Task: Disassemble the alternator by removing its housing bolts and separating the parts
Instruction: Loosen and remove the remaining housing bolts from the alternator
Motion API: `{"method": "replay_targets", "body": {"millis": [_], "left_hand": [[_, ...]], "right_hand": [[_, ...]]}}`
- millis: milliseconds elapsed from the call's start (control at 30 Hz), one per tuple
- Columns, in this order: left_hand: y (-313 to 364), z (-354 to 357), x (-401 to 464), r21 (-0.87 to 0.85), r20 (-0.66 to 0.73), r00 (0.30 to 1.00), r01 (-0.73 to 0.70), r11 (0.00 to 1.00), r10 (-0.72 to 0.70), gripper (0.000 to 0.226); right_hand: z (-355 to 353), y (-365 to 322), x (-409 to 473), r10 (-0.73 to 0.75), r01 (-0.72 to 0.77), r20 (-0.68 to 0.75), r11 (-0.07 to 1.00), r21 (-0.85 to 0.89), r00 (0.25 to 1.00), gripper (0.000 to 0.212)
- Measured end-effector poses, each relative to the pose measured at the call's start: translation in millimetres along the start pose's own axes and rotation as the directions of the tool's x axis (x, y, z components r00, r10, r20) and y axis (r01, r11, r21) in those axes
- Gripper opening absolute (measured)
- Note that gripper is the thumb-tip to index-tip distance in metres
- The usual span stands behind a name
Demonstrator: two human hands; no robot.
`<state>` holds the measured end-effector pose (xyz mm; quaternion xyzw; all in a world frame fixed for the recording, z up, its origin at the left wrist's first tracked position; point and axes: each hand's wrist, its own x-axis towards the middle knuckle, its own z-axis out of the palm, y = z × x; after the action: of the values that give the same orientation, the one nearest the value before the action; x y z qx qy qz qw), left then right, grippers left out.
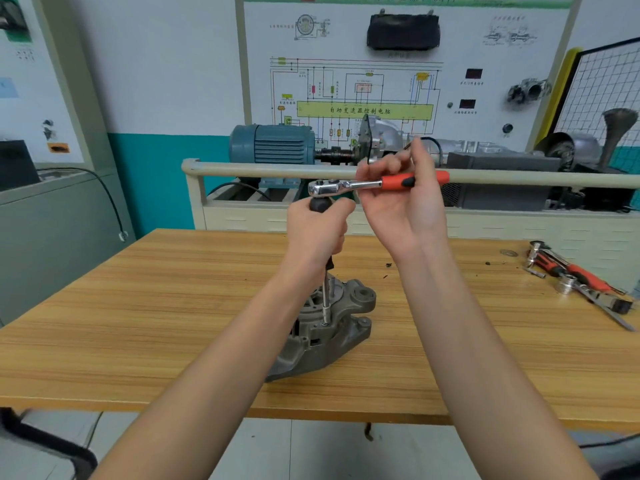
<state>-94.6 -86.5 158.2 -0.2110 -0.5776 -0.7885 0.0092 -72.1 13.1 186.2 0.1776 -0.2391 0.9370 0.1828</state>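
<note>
A grey alternator stands on the wooden table, near its middle. A black-handled socket driver stands upright with its socket on a housing bolt on the alternator's top. My left hand grips the driver's black handle. My right hand holds a ratchet wrench by its red and black grip, level above the table. The wrench's chrome head sits just above the driver's handle top; whether they touch is unclear.
Several red-handled tools and sockets lie at the table's right end. Small dark bits lie behind the alternator. A beige rail and a training bench with a blue motor stand behind the table. A dark chair is at lower left.
</note>
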Motion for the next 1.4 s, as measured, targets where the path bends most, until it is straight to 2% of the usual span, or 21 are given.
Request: {"method": "replay_targets", "body": {"millis": [200, 533, 700, 767, 833, 900, 1000, 1067, 1133, 1233, 1333, 1400], "left_hand": [[-2, -1, 3, 0.010, 0.002, 1.000, -0.007, 1.000, 0.007, 0.039], [-8, -1, 6, 0.056, 0.042, 0.999, 0.006, 0.998, -0.009, 0.040], [-12, -3, 6, 0.041, 0.134, 0.991, -0.018, 0.999, 0.012, 0.040], [-13, -4, 7, 0.040, 0.172, 0.985, -0.006, 0.999, -0.001, 0.041], [-13, -6, 9, 0.040, 0.239, 0.971, 0.007, 0.999, -0.017, 0.045], [-11, -11, 11, 0.033, 0.351, 0.935, 0.040, 0.999, -0.049, 0.048], [-3, -21, 17, 0.019, 0.515, 0.851, 0.108, 0.994, -0.103, 0.034], [-1, -23, 21, 0.017, 0.544, 0.831, 0.132, 0.991, -0.120, 0.034], [-4, -22, 22, 0.031, 0.558, 0.820, 0.137, 0.990, -0.131, 0.047], [-8, -20, 20, 0.015, 0.523, 0.844, 0.131, 0.991, -0.119, 0.053], [-10, -16, 17, 0.002, 0.370, 0.925, 0.095, 0.995, -0.089, 0.054], [-10, -13, 15, 0.013, 0.250, 0.965, 0.080, 0.997, -0.081, 0.054]], "right_hand": [[-3, 4, 2, 0.009, -0.008, -0.021, 0.998, 0.058, 1.000, 0.040], [-12, 2, 3, 0.017, -0.012, -0.050, 0.994, 0.108, 0.999, 0.039], [-12, -3, 0, 0.003, 0.004, -0.044, 0.987, 0.161, 0.999, 0.040], [-10, -8, 0, 0.003, 0.000, -0.010, 0.971, 0.241, 1.000, 0.033], [-11, -11, 3, 0.011, -0.023, 0.042, 0.958, 0.286, 0.999, 0.036], [-13, -9, 9, 0.026, -0.038, 0.047, 0.954, 0.297, 0.999, 0.043], [-17, -2, 24, 0.120, -0.121, 0.026, 0.920, 0.374, 0.992, 0.052], [-18, 4, 30, 0.164, -0.153, 0.011, 0.896, 0.416, 0.986, 0.053], [-17, 6, 32, 0.156, -0.138, -0.008, 0.896, 0.423, 0.988, 0.052], [-10, 6, 21, 0.032, -0.024, -0.018, 0.943, 0.332, 0.999, 0.051], [-1, 9, 3, -0.142, 0.136, 0.025, 0.979, 0.154, 0.990, 0.059], [8, 16, -9, -0.269, 0.271, 0.089, 0.962, -0.014, 0.959, 0.064]]}}
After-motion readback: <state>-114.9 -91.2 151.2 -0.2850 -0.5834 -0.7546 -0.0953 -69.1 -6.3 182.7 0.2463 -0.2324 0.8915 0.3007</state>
